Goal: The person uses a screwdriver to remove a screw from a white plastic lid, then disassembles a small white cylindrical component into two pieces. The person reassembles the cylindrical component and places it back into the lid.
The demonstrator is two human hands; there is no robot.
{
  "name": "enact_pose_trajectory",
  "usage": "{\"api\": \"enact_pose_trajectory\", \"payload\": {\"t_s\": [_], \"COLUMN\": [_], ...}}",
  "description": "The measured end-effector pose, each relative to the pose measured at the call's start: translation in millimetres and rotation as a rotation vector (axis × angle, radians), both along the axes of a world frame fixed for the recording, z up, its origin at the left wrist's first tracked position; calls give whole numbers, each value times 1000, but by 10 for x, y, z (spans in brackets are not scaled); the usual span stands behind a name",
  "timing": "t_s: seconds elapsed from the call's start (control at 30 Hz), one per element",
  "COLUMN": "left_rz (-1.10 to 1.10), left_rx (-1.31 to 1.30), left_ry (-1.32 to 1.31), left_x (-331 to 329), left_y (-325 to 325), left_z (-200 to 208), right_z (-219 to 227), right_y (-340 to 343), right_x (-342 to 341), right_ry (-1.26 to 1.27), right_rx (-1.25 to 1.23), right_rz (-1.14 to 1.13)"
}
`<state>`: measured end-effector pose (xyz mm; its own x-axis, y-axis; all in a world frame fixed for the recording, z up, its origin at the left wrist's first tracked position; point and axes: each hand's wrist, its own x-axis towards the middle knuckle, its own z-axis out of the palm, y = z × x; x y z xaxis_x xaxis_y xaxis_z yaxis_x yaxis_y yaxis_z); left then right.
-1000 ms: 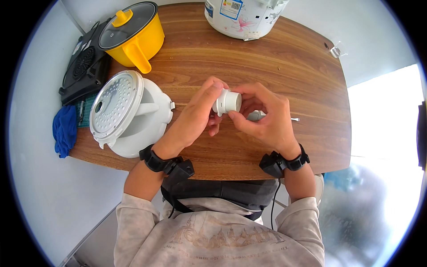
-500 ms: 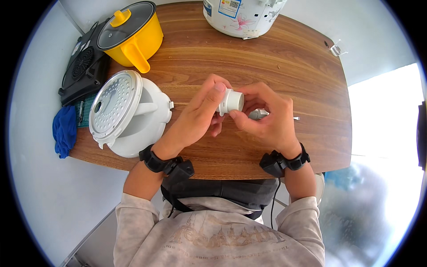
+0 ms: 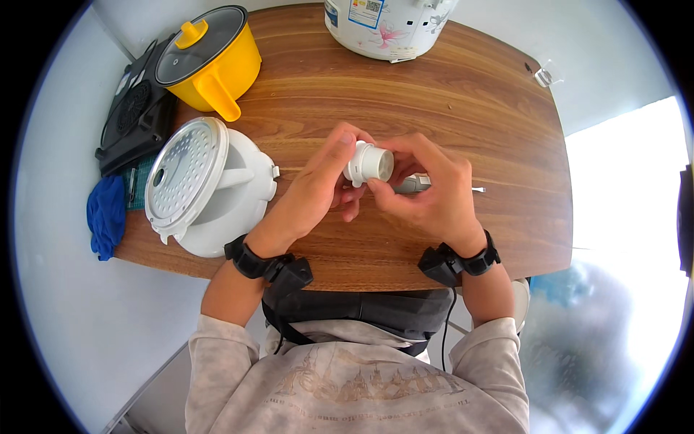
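Above the middle of the table, I hold a small white cup-shaped plastic part [image 3: 370, 163], a short stepped cylinder with its open end turned to the right. My left hand [image 3: 325, 170] grips its wider end, thumb on top. Thumb and fingers of my right hand [image 3: 434, 181] pinch the narrower rim from the other side. Under the right hand lies a screwdriver [image 3: 412, 184] with a grey handle, partly hidden; its tip pokes out on the right. To the left stands a white rice cooker lid [image 3: 242, 202] with a perforated metal plate [image 3: 189, 170].
A yellow pot [image 3: 231, 72] with a glass lid stands at the far left, beside a black device [image 3: 137, 108] with a round vent. A white rice cooker body [image 3: 383, 32] sits at the back. A blue cloth [image 3: 107, 217] hangs over the left edge near a green mat [image 3: 137, 184].
The white part has tilted slightly, so more of its hollow end shows. Both hands keep their hold. More of the screwdriver is uncovered beneath the right hand.
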<state>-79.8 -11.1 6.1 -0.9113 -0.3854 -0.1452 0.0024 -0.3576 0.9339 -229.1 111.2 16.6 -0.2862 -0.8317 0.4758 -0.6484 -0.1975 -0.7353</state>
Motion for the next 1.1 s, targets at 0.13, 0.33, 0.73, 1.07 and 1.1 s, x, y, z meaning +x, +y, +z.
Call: {"api": "enact_pose_trajectory", "payload": {"t_s": [0.13,0.33,0.73,1.07,1.1], "left_rz": [-9,-36,-35,-95,-92], "left_rx": [148,297,394,551,542], "left_ry": [60,109,116,140,128], "left_x": [-16,9,29,78,76], "left_y": [-23,-77,-62,-88,-86], "left_z": [14,-16,-9,-35,-28], "right_z": [35,72,73,96,95], "right_y": [-4,7,59,71,72], "right_x": [31,72,50,53,52], "right_ry": [162,129,134,194,192], "right_rx": [-100,-223,-296,-328,-330], "right_rz": [-66,-73,-84,-38,-36]}}
